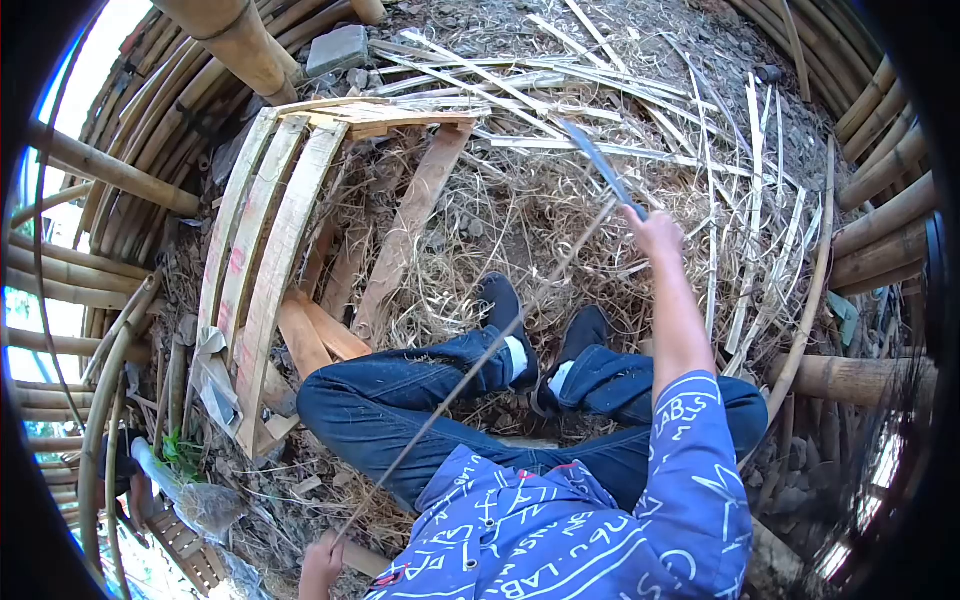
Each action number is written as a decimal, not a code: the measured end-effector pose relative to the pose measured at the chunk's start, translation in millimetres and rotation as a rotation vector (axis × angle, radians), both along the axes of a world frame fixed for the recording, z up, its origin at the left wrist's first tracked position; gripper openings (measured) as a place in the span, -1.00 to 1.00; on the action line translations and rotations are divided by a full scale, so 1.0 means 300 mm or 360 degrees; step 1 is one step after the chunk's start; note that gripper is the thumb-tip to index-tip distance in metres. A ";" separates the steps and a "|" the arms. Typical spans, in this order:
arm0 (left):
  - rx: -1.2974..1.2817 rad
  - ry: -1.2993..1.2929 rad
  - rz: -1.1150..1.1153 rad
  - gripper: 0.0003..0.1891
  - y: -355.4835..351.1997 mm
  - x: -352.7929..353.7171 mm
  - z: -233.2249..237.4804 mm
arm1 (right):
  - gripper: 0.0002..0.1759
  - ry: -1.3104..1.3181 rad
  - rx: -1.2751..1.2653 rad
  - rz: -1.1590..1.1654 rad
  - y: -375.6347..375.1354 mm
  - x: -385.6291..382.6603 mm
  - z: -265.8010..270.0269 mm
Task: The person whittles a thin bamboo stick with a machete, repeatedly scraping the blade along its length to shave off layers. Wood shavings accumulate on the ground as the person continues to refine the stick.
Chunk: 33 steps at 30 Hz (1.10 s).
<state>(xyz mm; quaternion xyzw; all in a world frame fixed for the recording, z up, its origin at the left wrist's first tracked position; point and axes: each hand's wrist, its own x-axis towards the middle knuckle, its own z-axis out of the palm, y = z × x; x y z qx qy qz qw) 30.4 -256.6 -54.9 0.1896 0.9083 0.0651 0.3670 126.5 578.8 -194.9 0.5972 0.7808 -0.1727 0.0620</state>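
Note:
My right hand [657, 236] is wrapped round the grip of a long knife [596, 162], whose blade points away from me to the upper left. In my left hand [322, 564], low at the left, is one end of a long thin bamboo strip [453, 396]. It slants up across my legs, and its far end overlaps the knife near my right hand. Beneath the knife, curly shavings [590, 240] cover the ground.
A wooden pallet-like frame [277, 215] stands at the left, with a loose board [425, 200] beside it. Many split bamboo strips [560, 85] lie ahead and to the right. Bamboo poles [110, 165] wall both sides. A grey block [337, 50] sits at the back left.

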 end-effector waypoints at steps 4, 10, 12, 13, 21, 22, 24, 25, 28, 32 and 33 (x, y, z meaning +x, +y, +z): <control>0.0259 -0.0036 -0.0138 -0.80 -0.113 0.043 -0.066 | -0.10 -0.0058 0.0023 -0.0179 0.064 0.136 0.007; 0.0285 -0.0187 0.0059 -0.73 0.464 -0.032 0.001 | -0.11 0.0257 0.0240 -0.0151 0.003 0.183 0.038; 0.0293 -0.0248 0.0193 -0.69 0.557 -0.051 0.013 | -0.14 0.0449 0.0078 -0.0277 -0.010 0.178 -0.023; 0.0367 -0.0451 0.0306 -0.65 0.568 -0.064 -0.031 | -0.16 0.0629 -0.0083 -0.0408 -0.014 0.187 -0.030; 0.0310 -0.0875 0.0475 -0.46 0.737 -0.163 -0.109 | -0.29 0.2004 -0.1716 -0.0971 -0.348 0.019 0.159; 0.0359 -0.0971 0.0620 -0.44 0.758 -0.165 -0.092 | -0.28 0.1884 -0.1706 -0.0949 -0.395 -0.001 0.177; 0.0374 -0.1130 0.0690 -0.44 0.807 -0.179 -0.055 | -0.28 0.1698 -0.1622 -0.0819 -0.500 -0.036 0.175; 0.0391 -0.1291 0.0750 -0.45 0.826 -0.193 -0.042 | -0.28 0.1634 -0.1542 -0.0712 -0.547 -0.046 0.151; 0.0464 -0.1297 0.0710 -0.53 0.871 -0.216 -0.074 | -0.28 0.1479 -0.1581 -0.0518 -0.698 -0.071 0.152; 0.0466 -0.1248 0.0639 -0.58 0.912 -0.244 -0.110 | -0.30 0.1316 -0.1649 -0.0143 -0.887 -0.053 0.091; 0.0387 -0.1246 0.0665 -0.58 0.918 -0.246 -0.114 | -0.31 0.1277 -0.1682 -0.0104 -0.933 -0.042 0.087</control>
